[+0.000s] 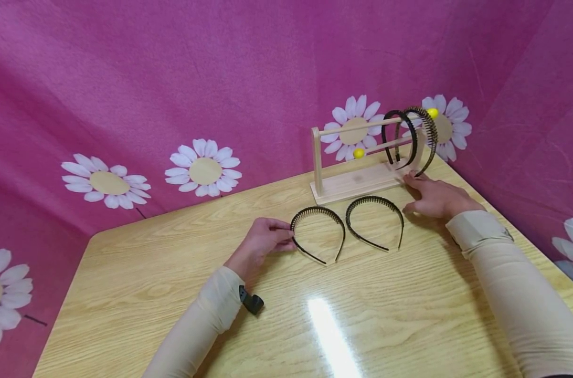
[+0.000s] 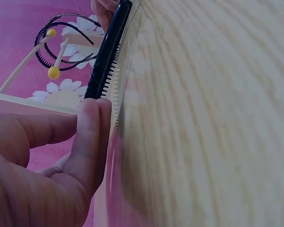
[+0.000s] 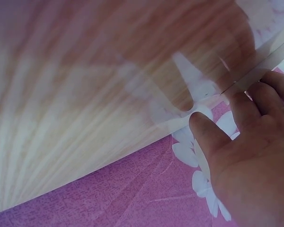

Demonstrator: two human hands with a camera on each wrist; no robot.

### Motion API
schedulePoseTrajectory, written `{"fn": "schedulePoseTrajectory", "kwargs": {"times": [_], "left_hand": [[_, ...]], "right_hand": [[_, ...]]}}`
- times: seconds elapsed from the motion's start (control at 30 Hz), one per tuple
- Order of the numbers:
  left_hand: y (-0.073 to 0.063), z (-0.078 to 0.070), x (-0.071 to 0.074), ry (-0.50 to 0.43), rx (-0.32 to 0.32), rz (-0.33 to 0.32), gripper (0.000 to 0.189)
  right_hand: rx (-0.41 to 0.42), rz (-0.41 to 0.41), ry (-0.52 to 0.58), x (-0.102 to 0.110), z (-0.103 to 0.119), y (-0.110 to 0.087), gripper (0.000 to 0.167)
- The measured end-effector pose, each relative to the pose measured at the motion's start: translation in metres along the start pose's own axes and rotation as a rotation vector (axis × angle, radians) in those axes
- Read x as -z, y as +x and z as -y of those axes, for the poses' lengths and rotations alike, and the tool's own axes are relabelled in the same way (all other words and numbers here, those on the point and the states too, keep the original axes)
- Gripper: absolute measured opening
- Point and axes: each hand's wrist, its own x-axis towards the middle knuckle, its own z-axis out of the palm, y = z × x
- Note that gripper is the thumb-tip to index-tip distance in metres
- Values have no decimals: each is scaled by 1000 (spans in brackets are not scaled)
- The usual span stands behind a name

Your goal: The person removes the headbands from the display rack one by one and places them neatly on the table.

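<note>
Two black toothed headbands lie side by side on the wooden table (image 1: 173,273). My left hand (image 1: 266,239) pinches the left side of the nearer-left headband (image 1: 317,211); the left wrist view shows my fingers (image 2: 87,132) against its toothed band (image 2: 106,61). The second headband (image 1: 374,200) lies untouched just to its right. My right hand (image 1: 433,198) rests flat on the table with straight fingers touching the base of a wooden rack (image 1: 357,184); in the right wrist view the fingertips (image 3: 203,127) meet a pale wooden edge (image 3: 270,59). Two more black headbands (image 1: 411,137) hang on the rack's right end.
The rack has two rods tipped with yellow balls (image 1: 359,153) and stands at the table's far right. Pink fabric with white daisies (image 1: 203,169) walls in the table on the far and right sides. The table's right edge runs close beside my right sleeve (image 1: 513,283).
</note>
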Motion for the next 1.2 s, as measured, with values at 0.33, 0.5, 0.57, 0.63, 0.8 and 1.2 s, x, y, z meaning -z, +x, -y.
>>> {"fn": "schedulePoseTrajectory", "kwargs": {"times": [0.33,0.5,0.57,0.63,0.8,1.2], "left_hand": [[0,3,0,39,-2,-7,24],[-2,1,1,80,2,-15,25],[-2,0,1,94,2,-17,25],[-3,-1,2,107,0,-14,26],[-7,-8,4,243,-45,-35,26],[-7,-29,3,310,-177,-41,32]], "right_hand": [[14,9,-12,1,0,1,95],[6,7,-7,0,1,0,94],[-1,8,-3,0,2,-1,94],[-5,9,-1,0,2,-1,94],[7,8,3,-1,1,0,95],[0,9,12,1,2,-2,89]]}}
